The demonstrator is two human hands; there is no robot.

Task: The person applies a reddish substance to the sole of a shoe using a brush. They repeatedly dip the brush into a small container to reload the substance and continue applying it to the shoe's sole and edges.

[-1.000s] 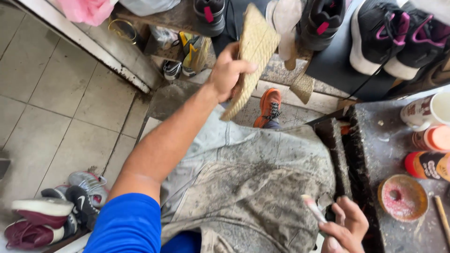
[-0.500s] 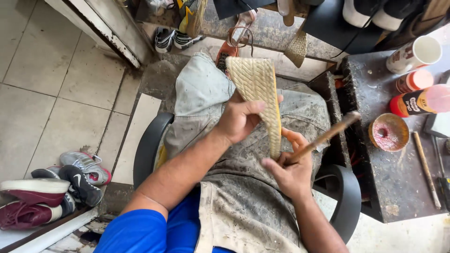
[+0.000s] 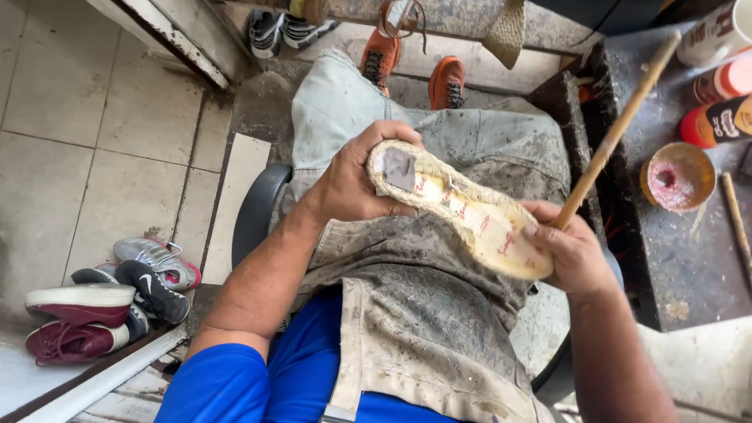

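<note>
My left hand (image 3: 352, 180) grips the heel end of a woven straw-coloured shoe sole (image 3: 462, 211), held over my lap with its pale inner face up. A grey patch (image 3: 399, 168) sits at its heel end. My right hand (image 3: 576, 251) supports the toe end and also holds a long wooden stick (image 3: 619, 125) that points up and to the right. A dirty grey apron (image 3: 415, 313) covers my lap. I sit in a dark chair (image 3: 254, 211).
A stained workbench (image 3: 681, 258) at the right carries a small bowl with pink residue (image 3: 677, 175), bottles (image 3: 724, 117) and another stick (image 3: 736, 223). Several sneakers (image 3: 117, 290) lie on the tiled floor at left. More shoes (image 3: 282, 27) stand at the top.
The sole came down from the far shelf to my lap and was turned over, inner face up. My right hand took up the stick and now supports the toe end.
</note>
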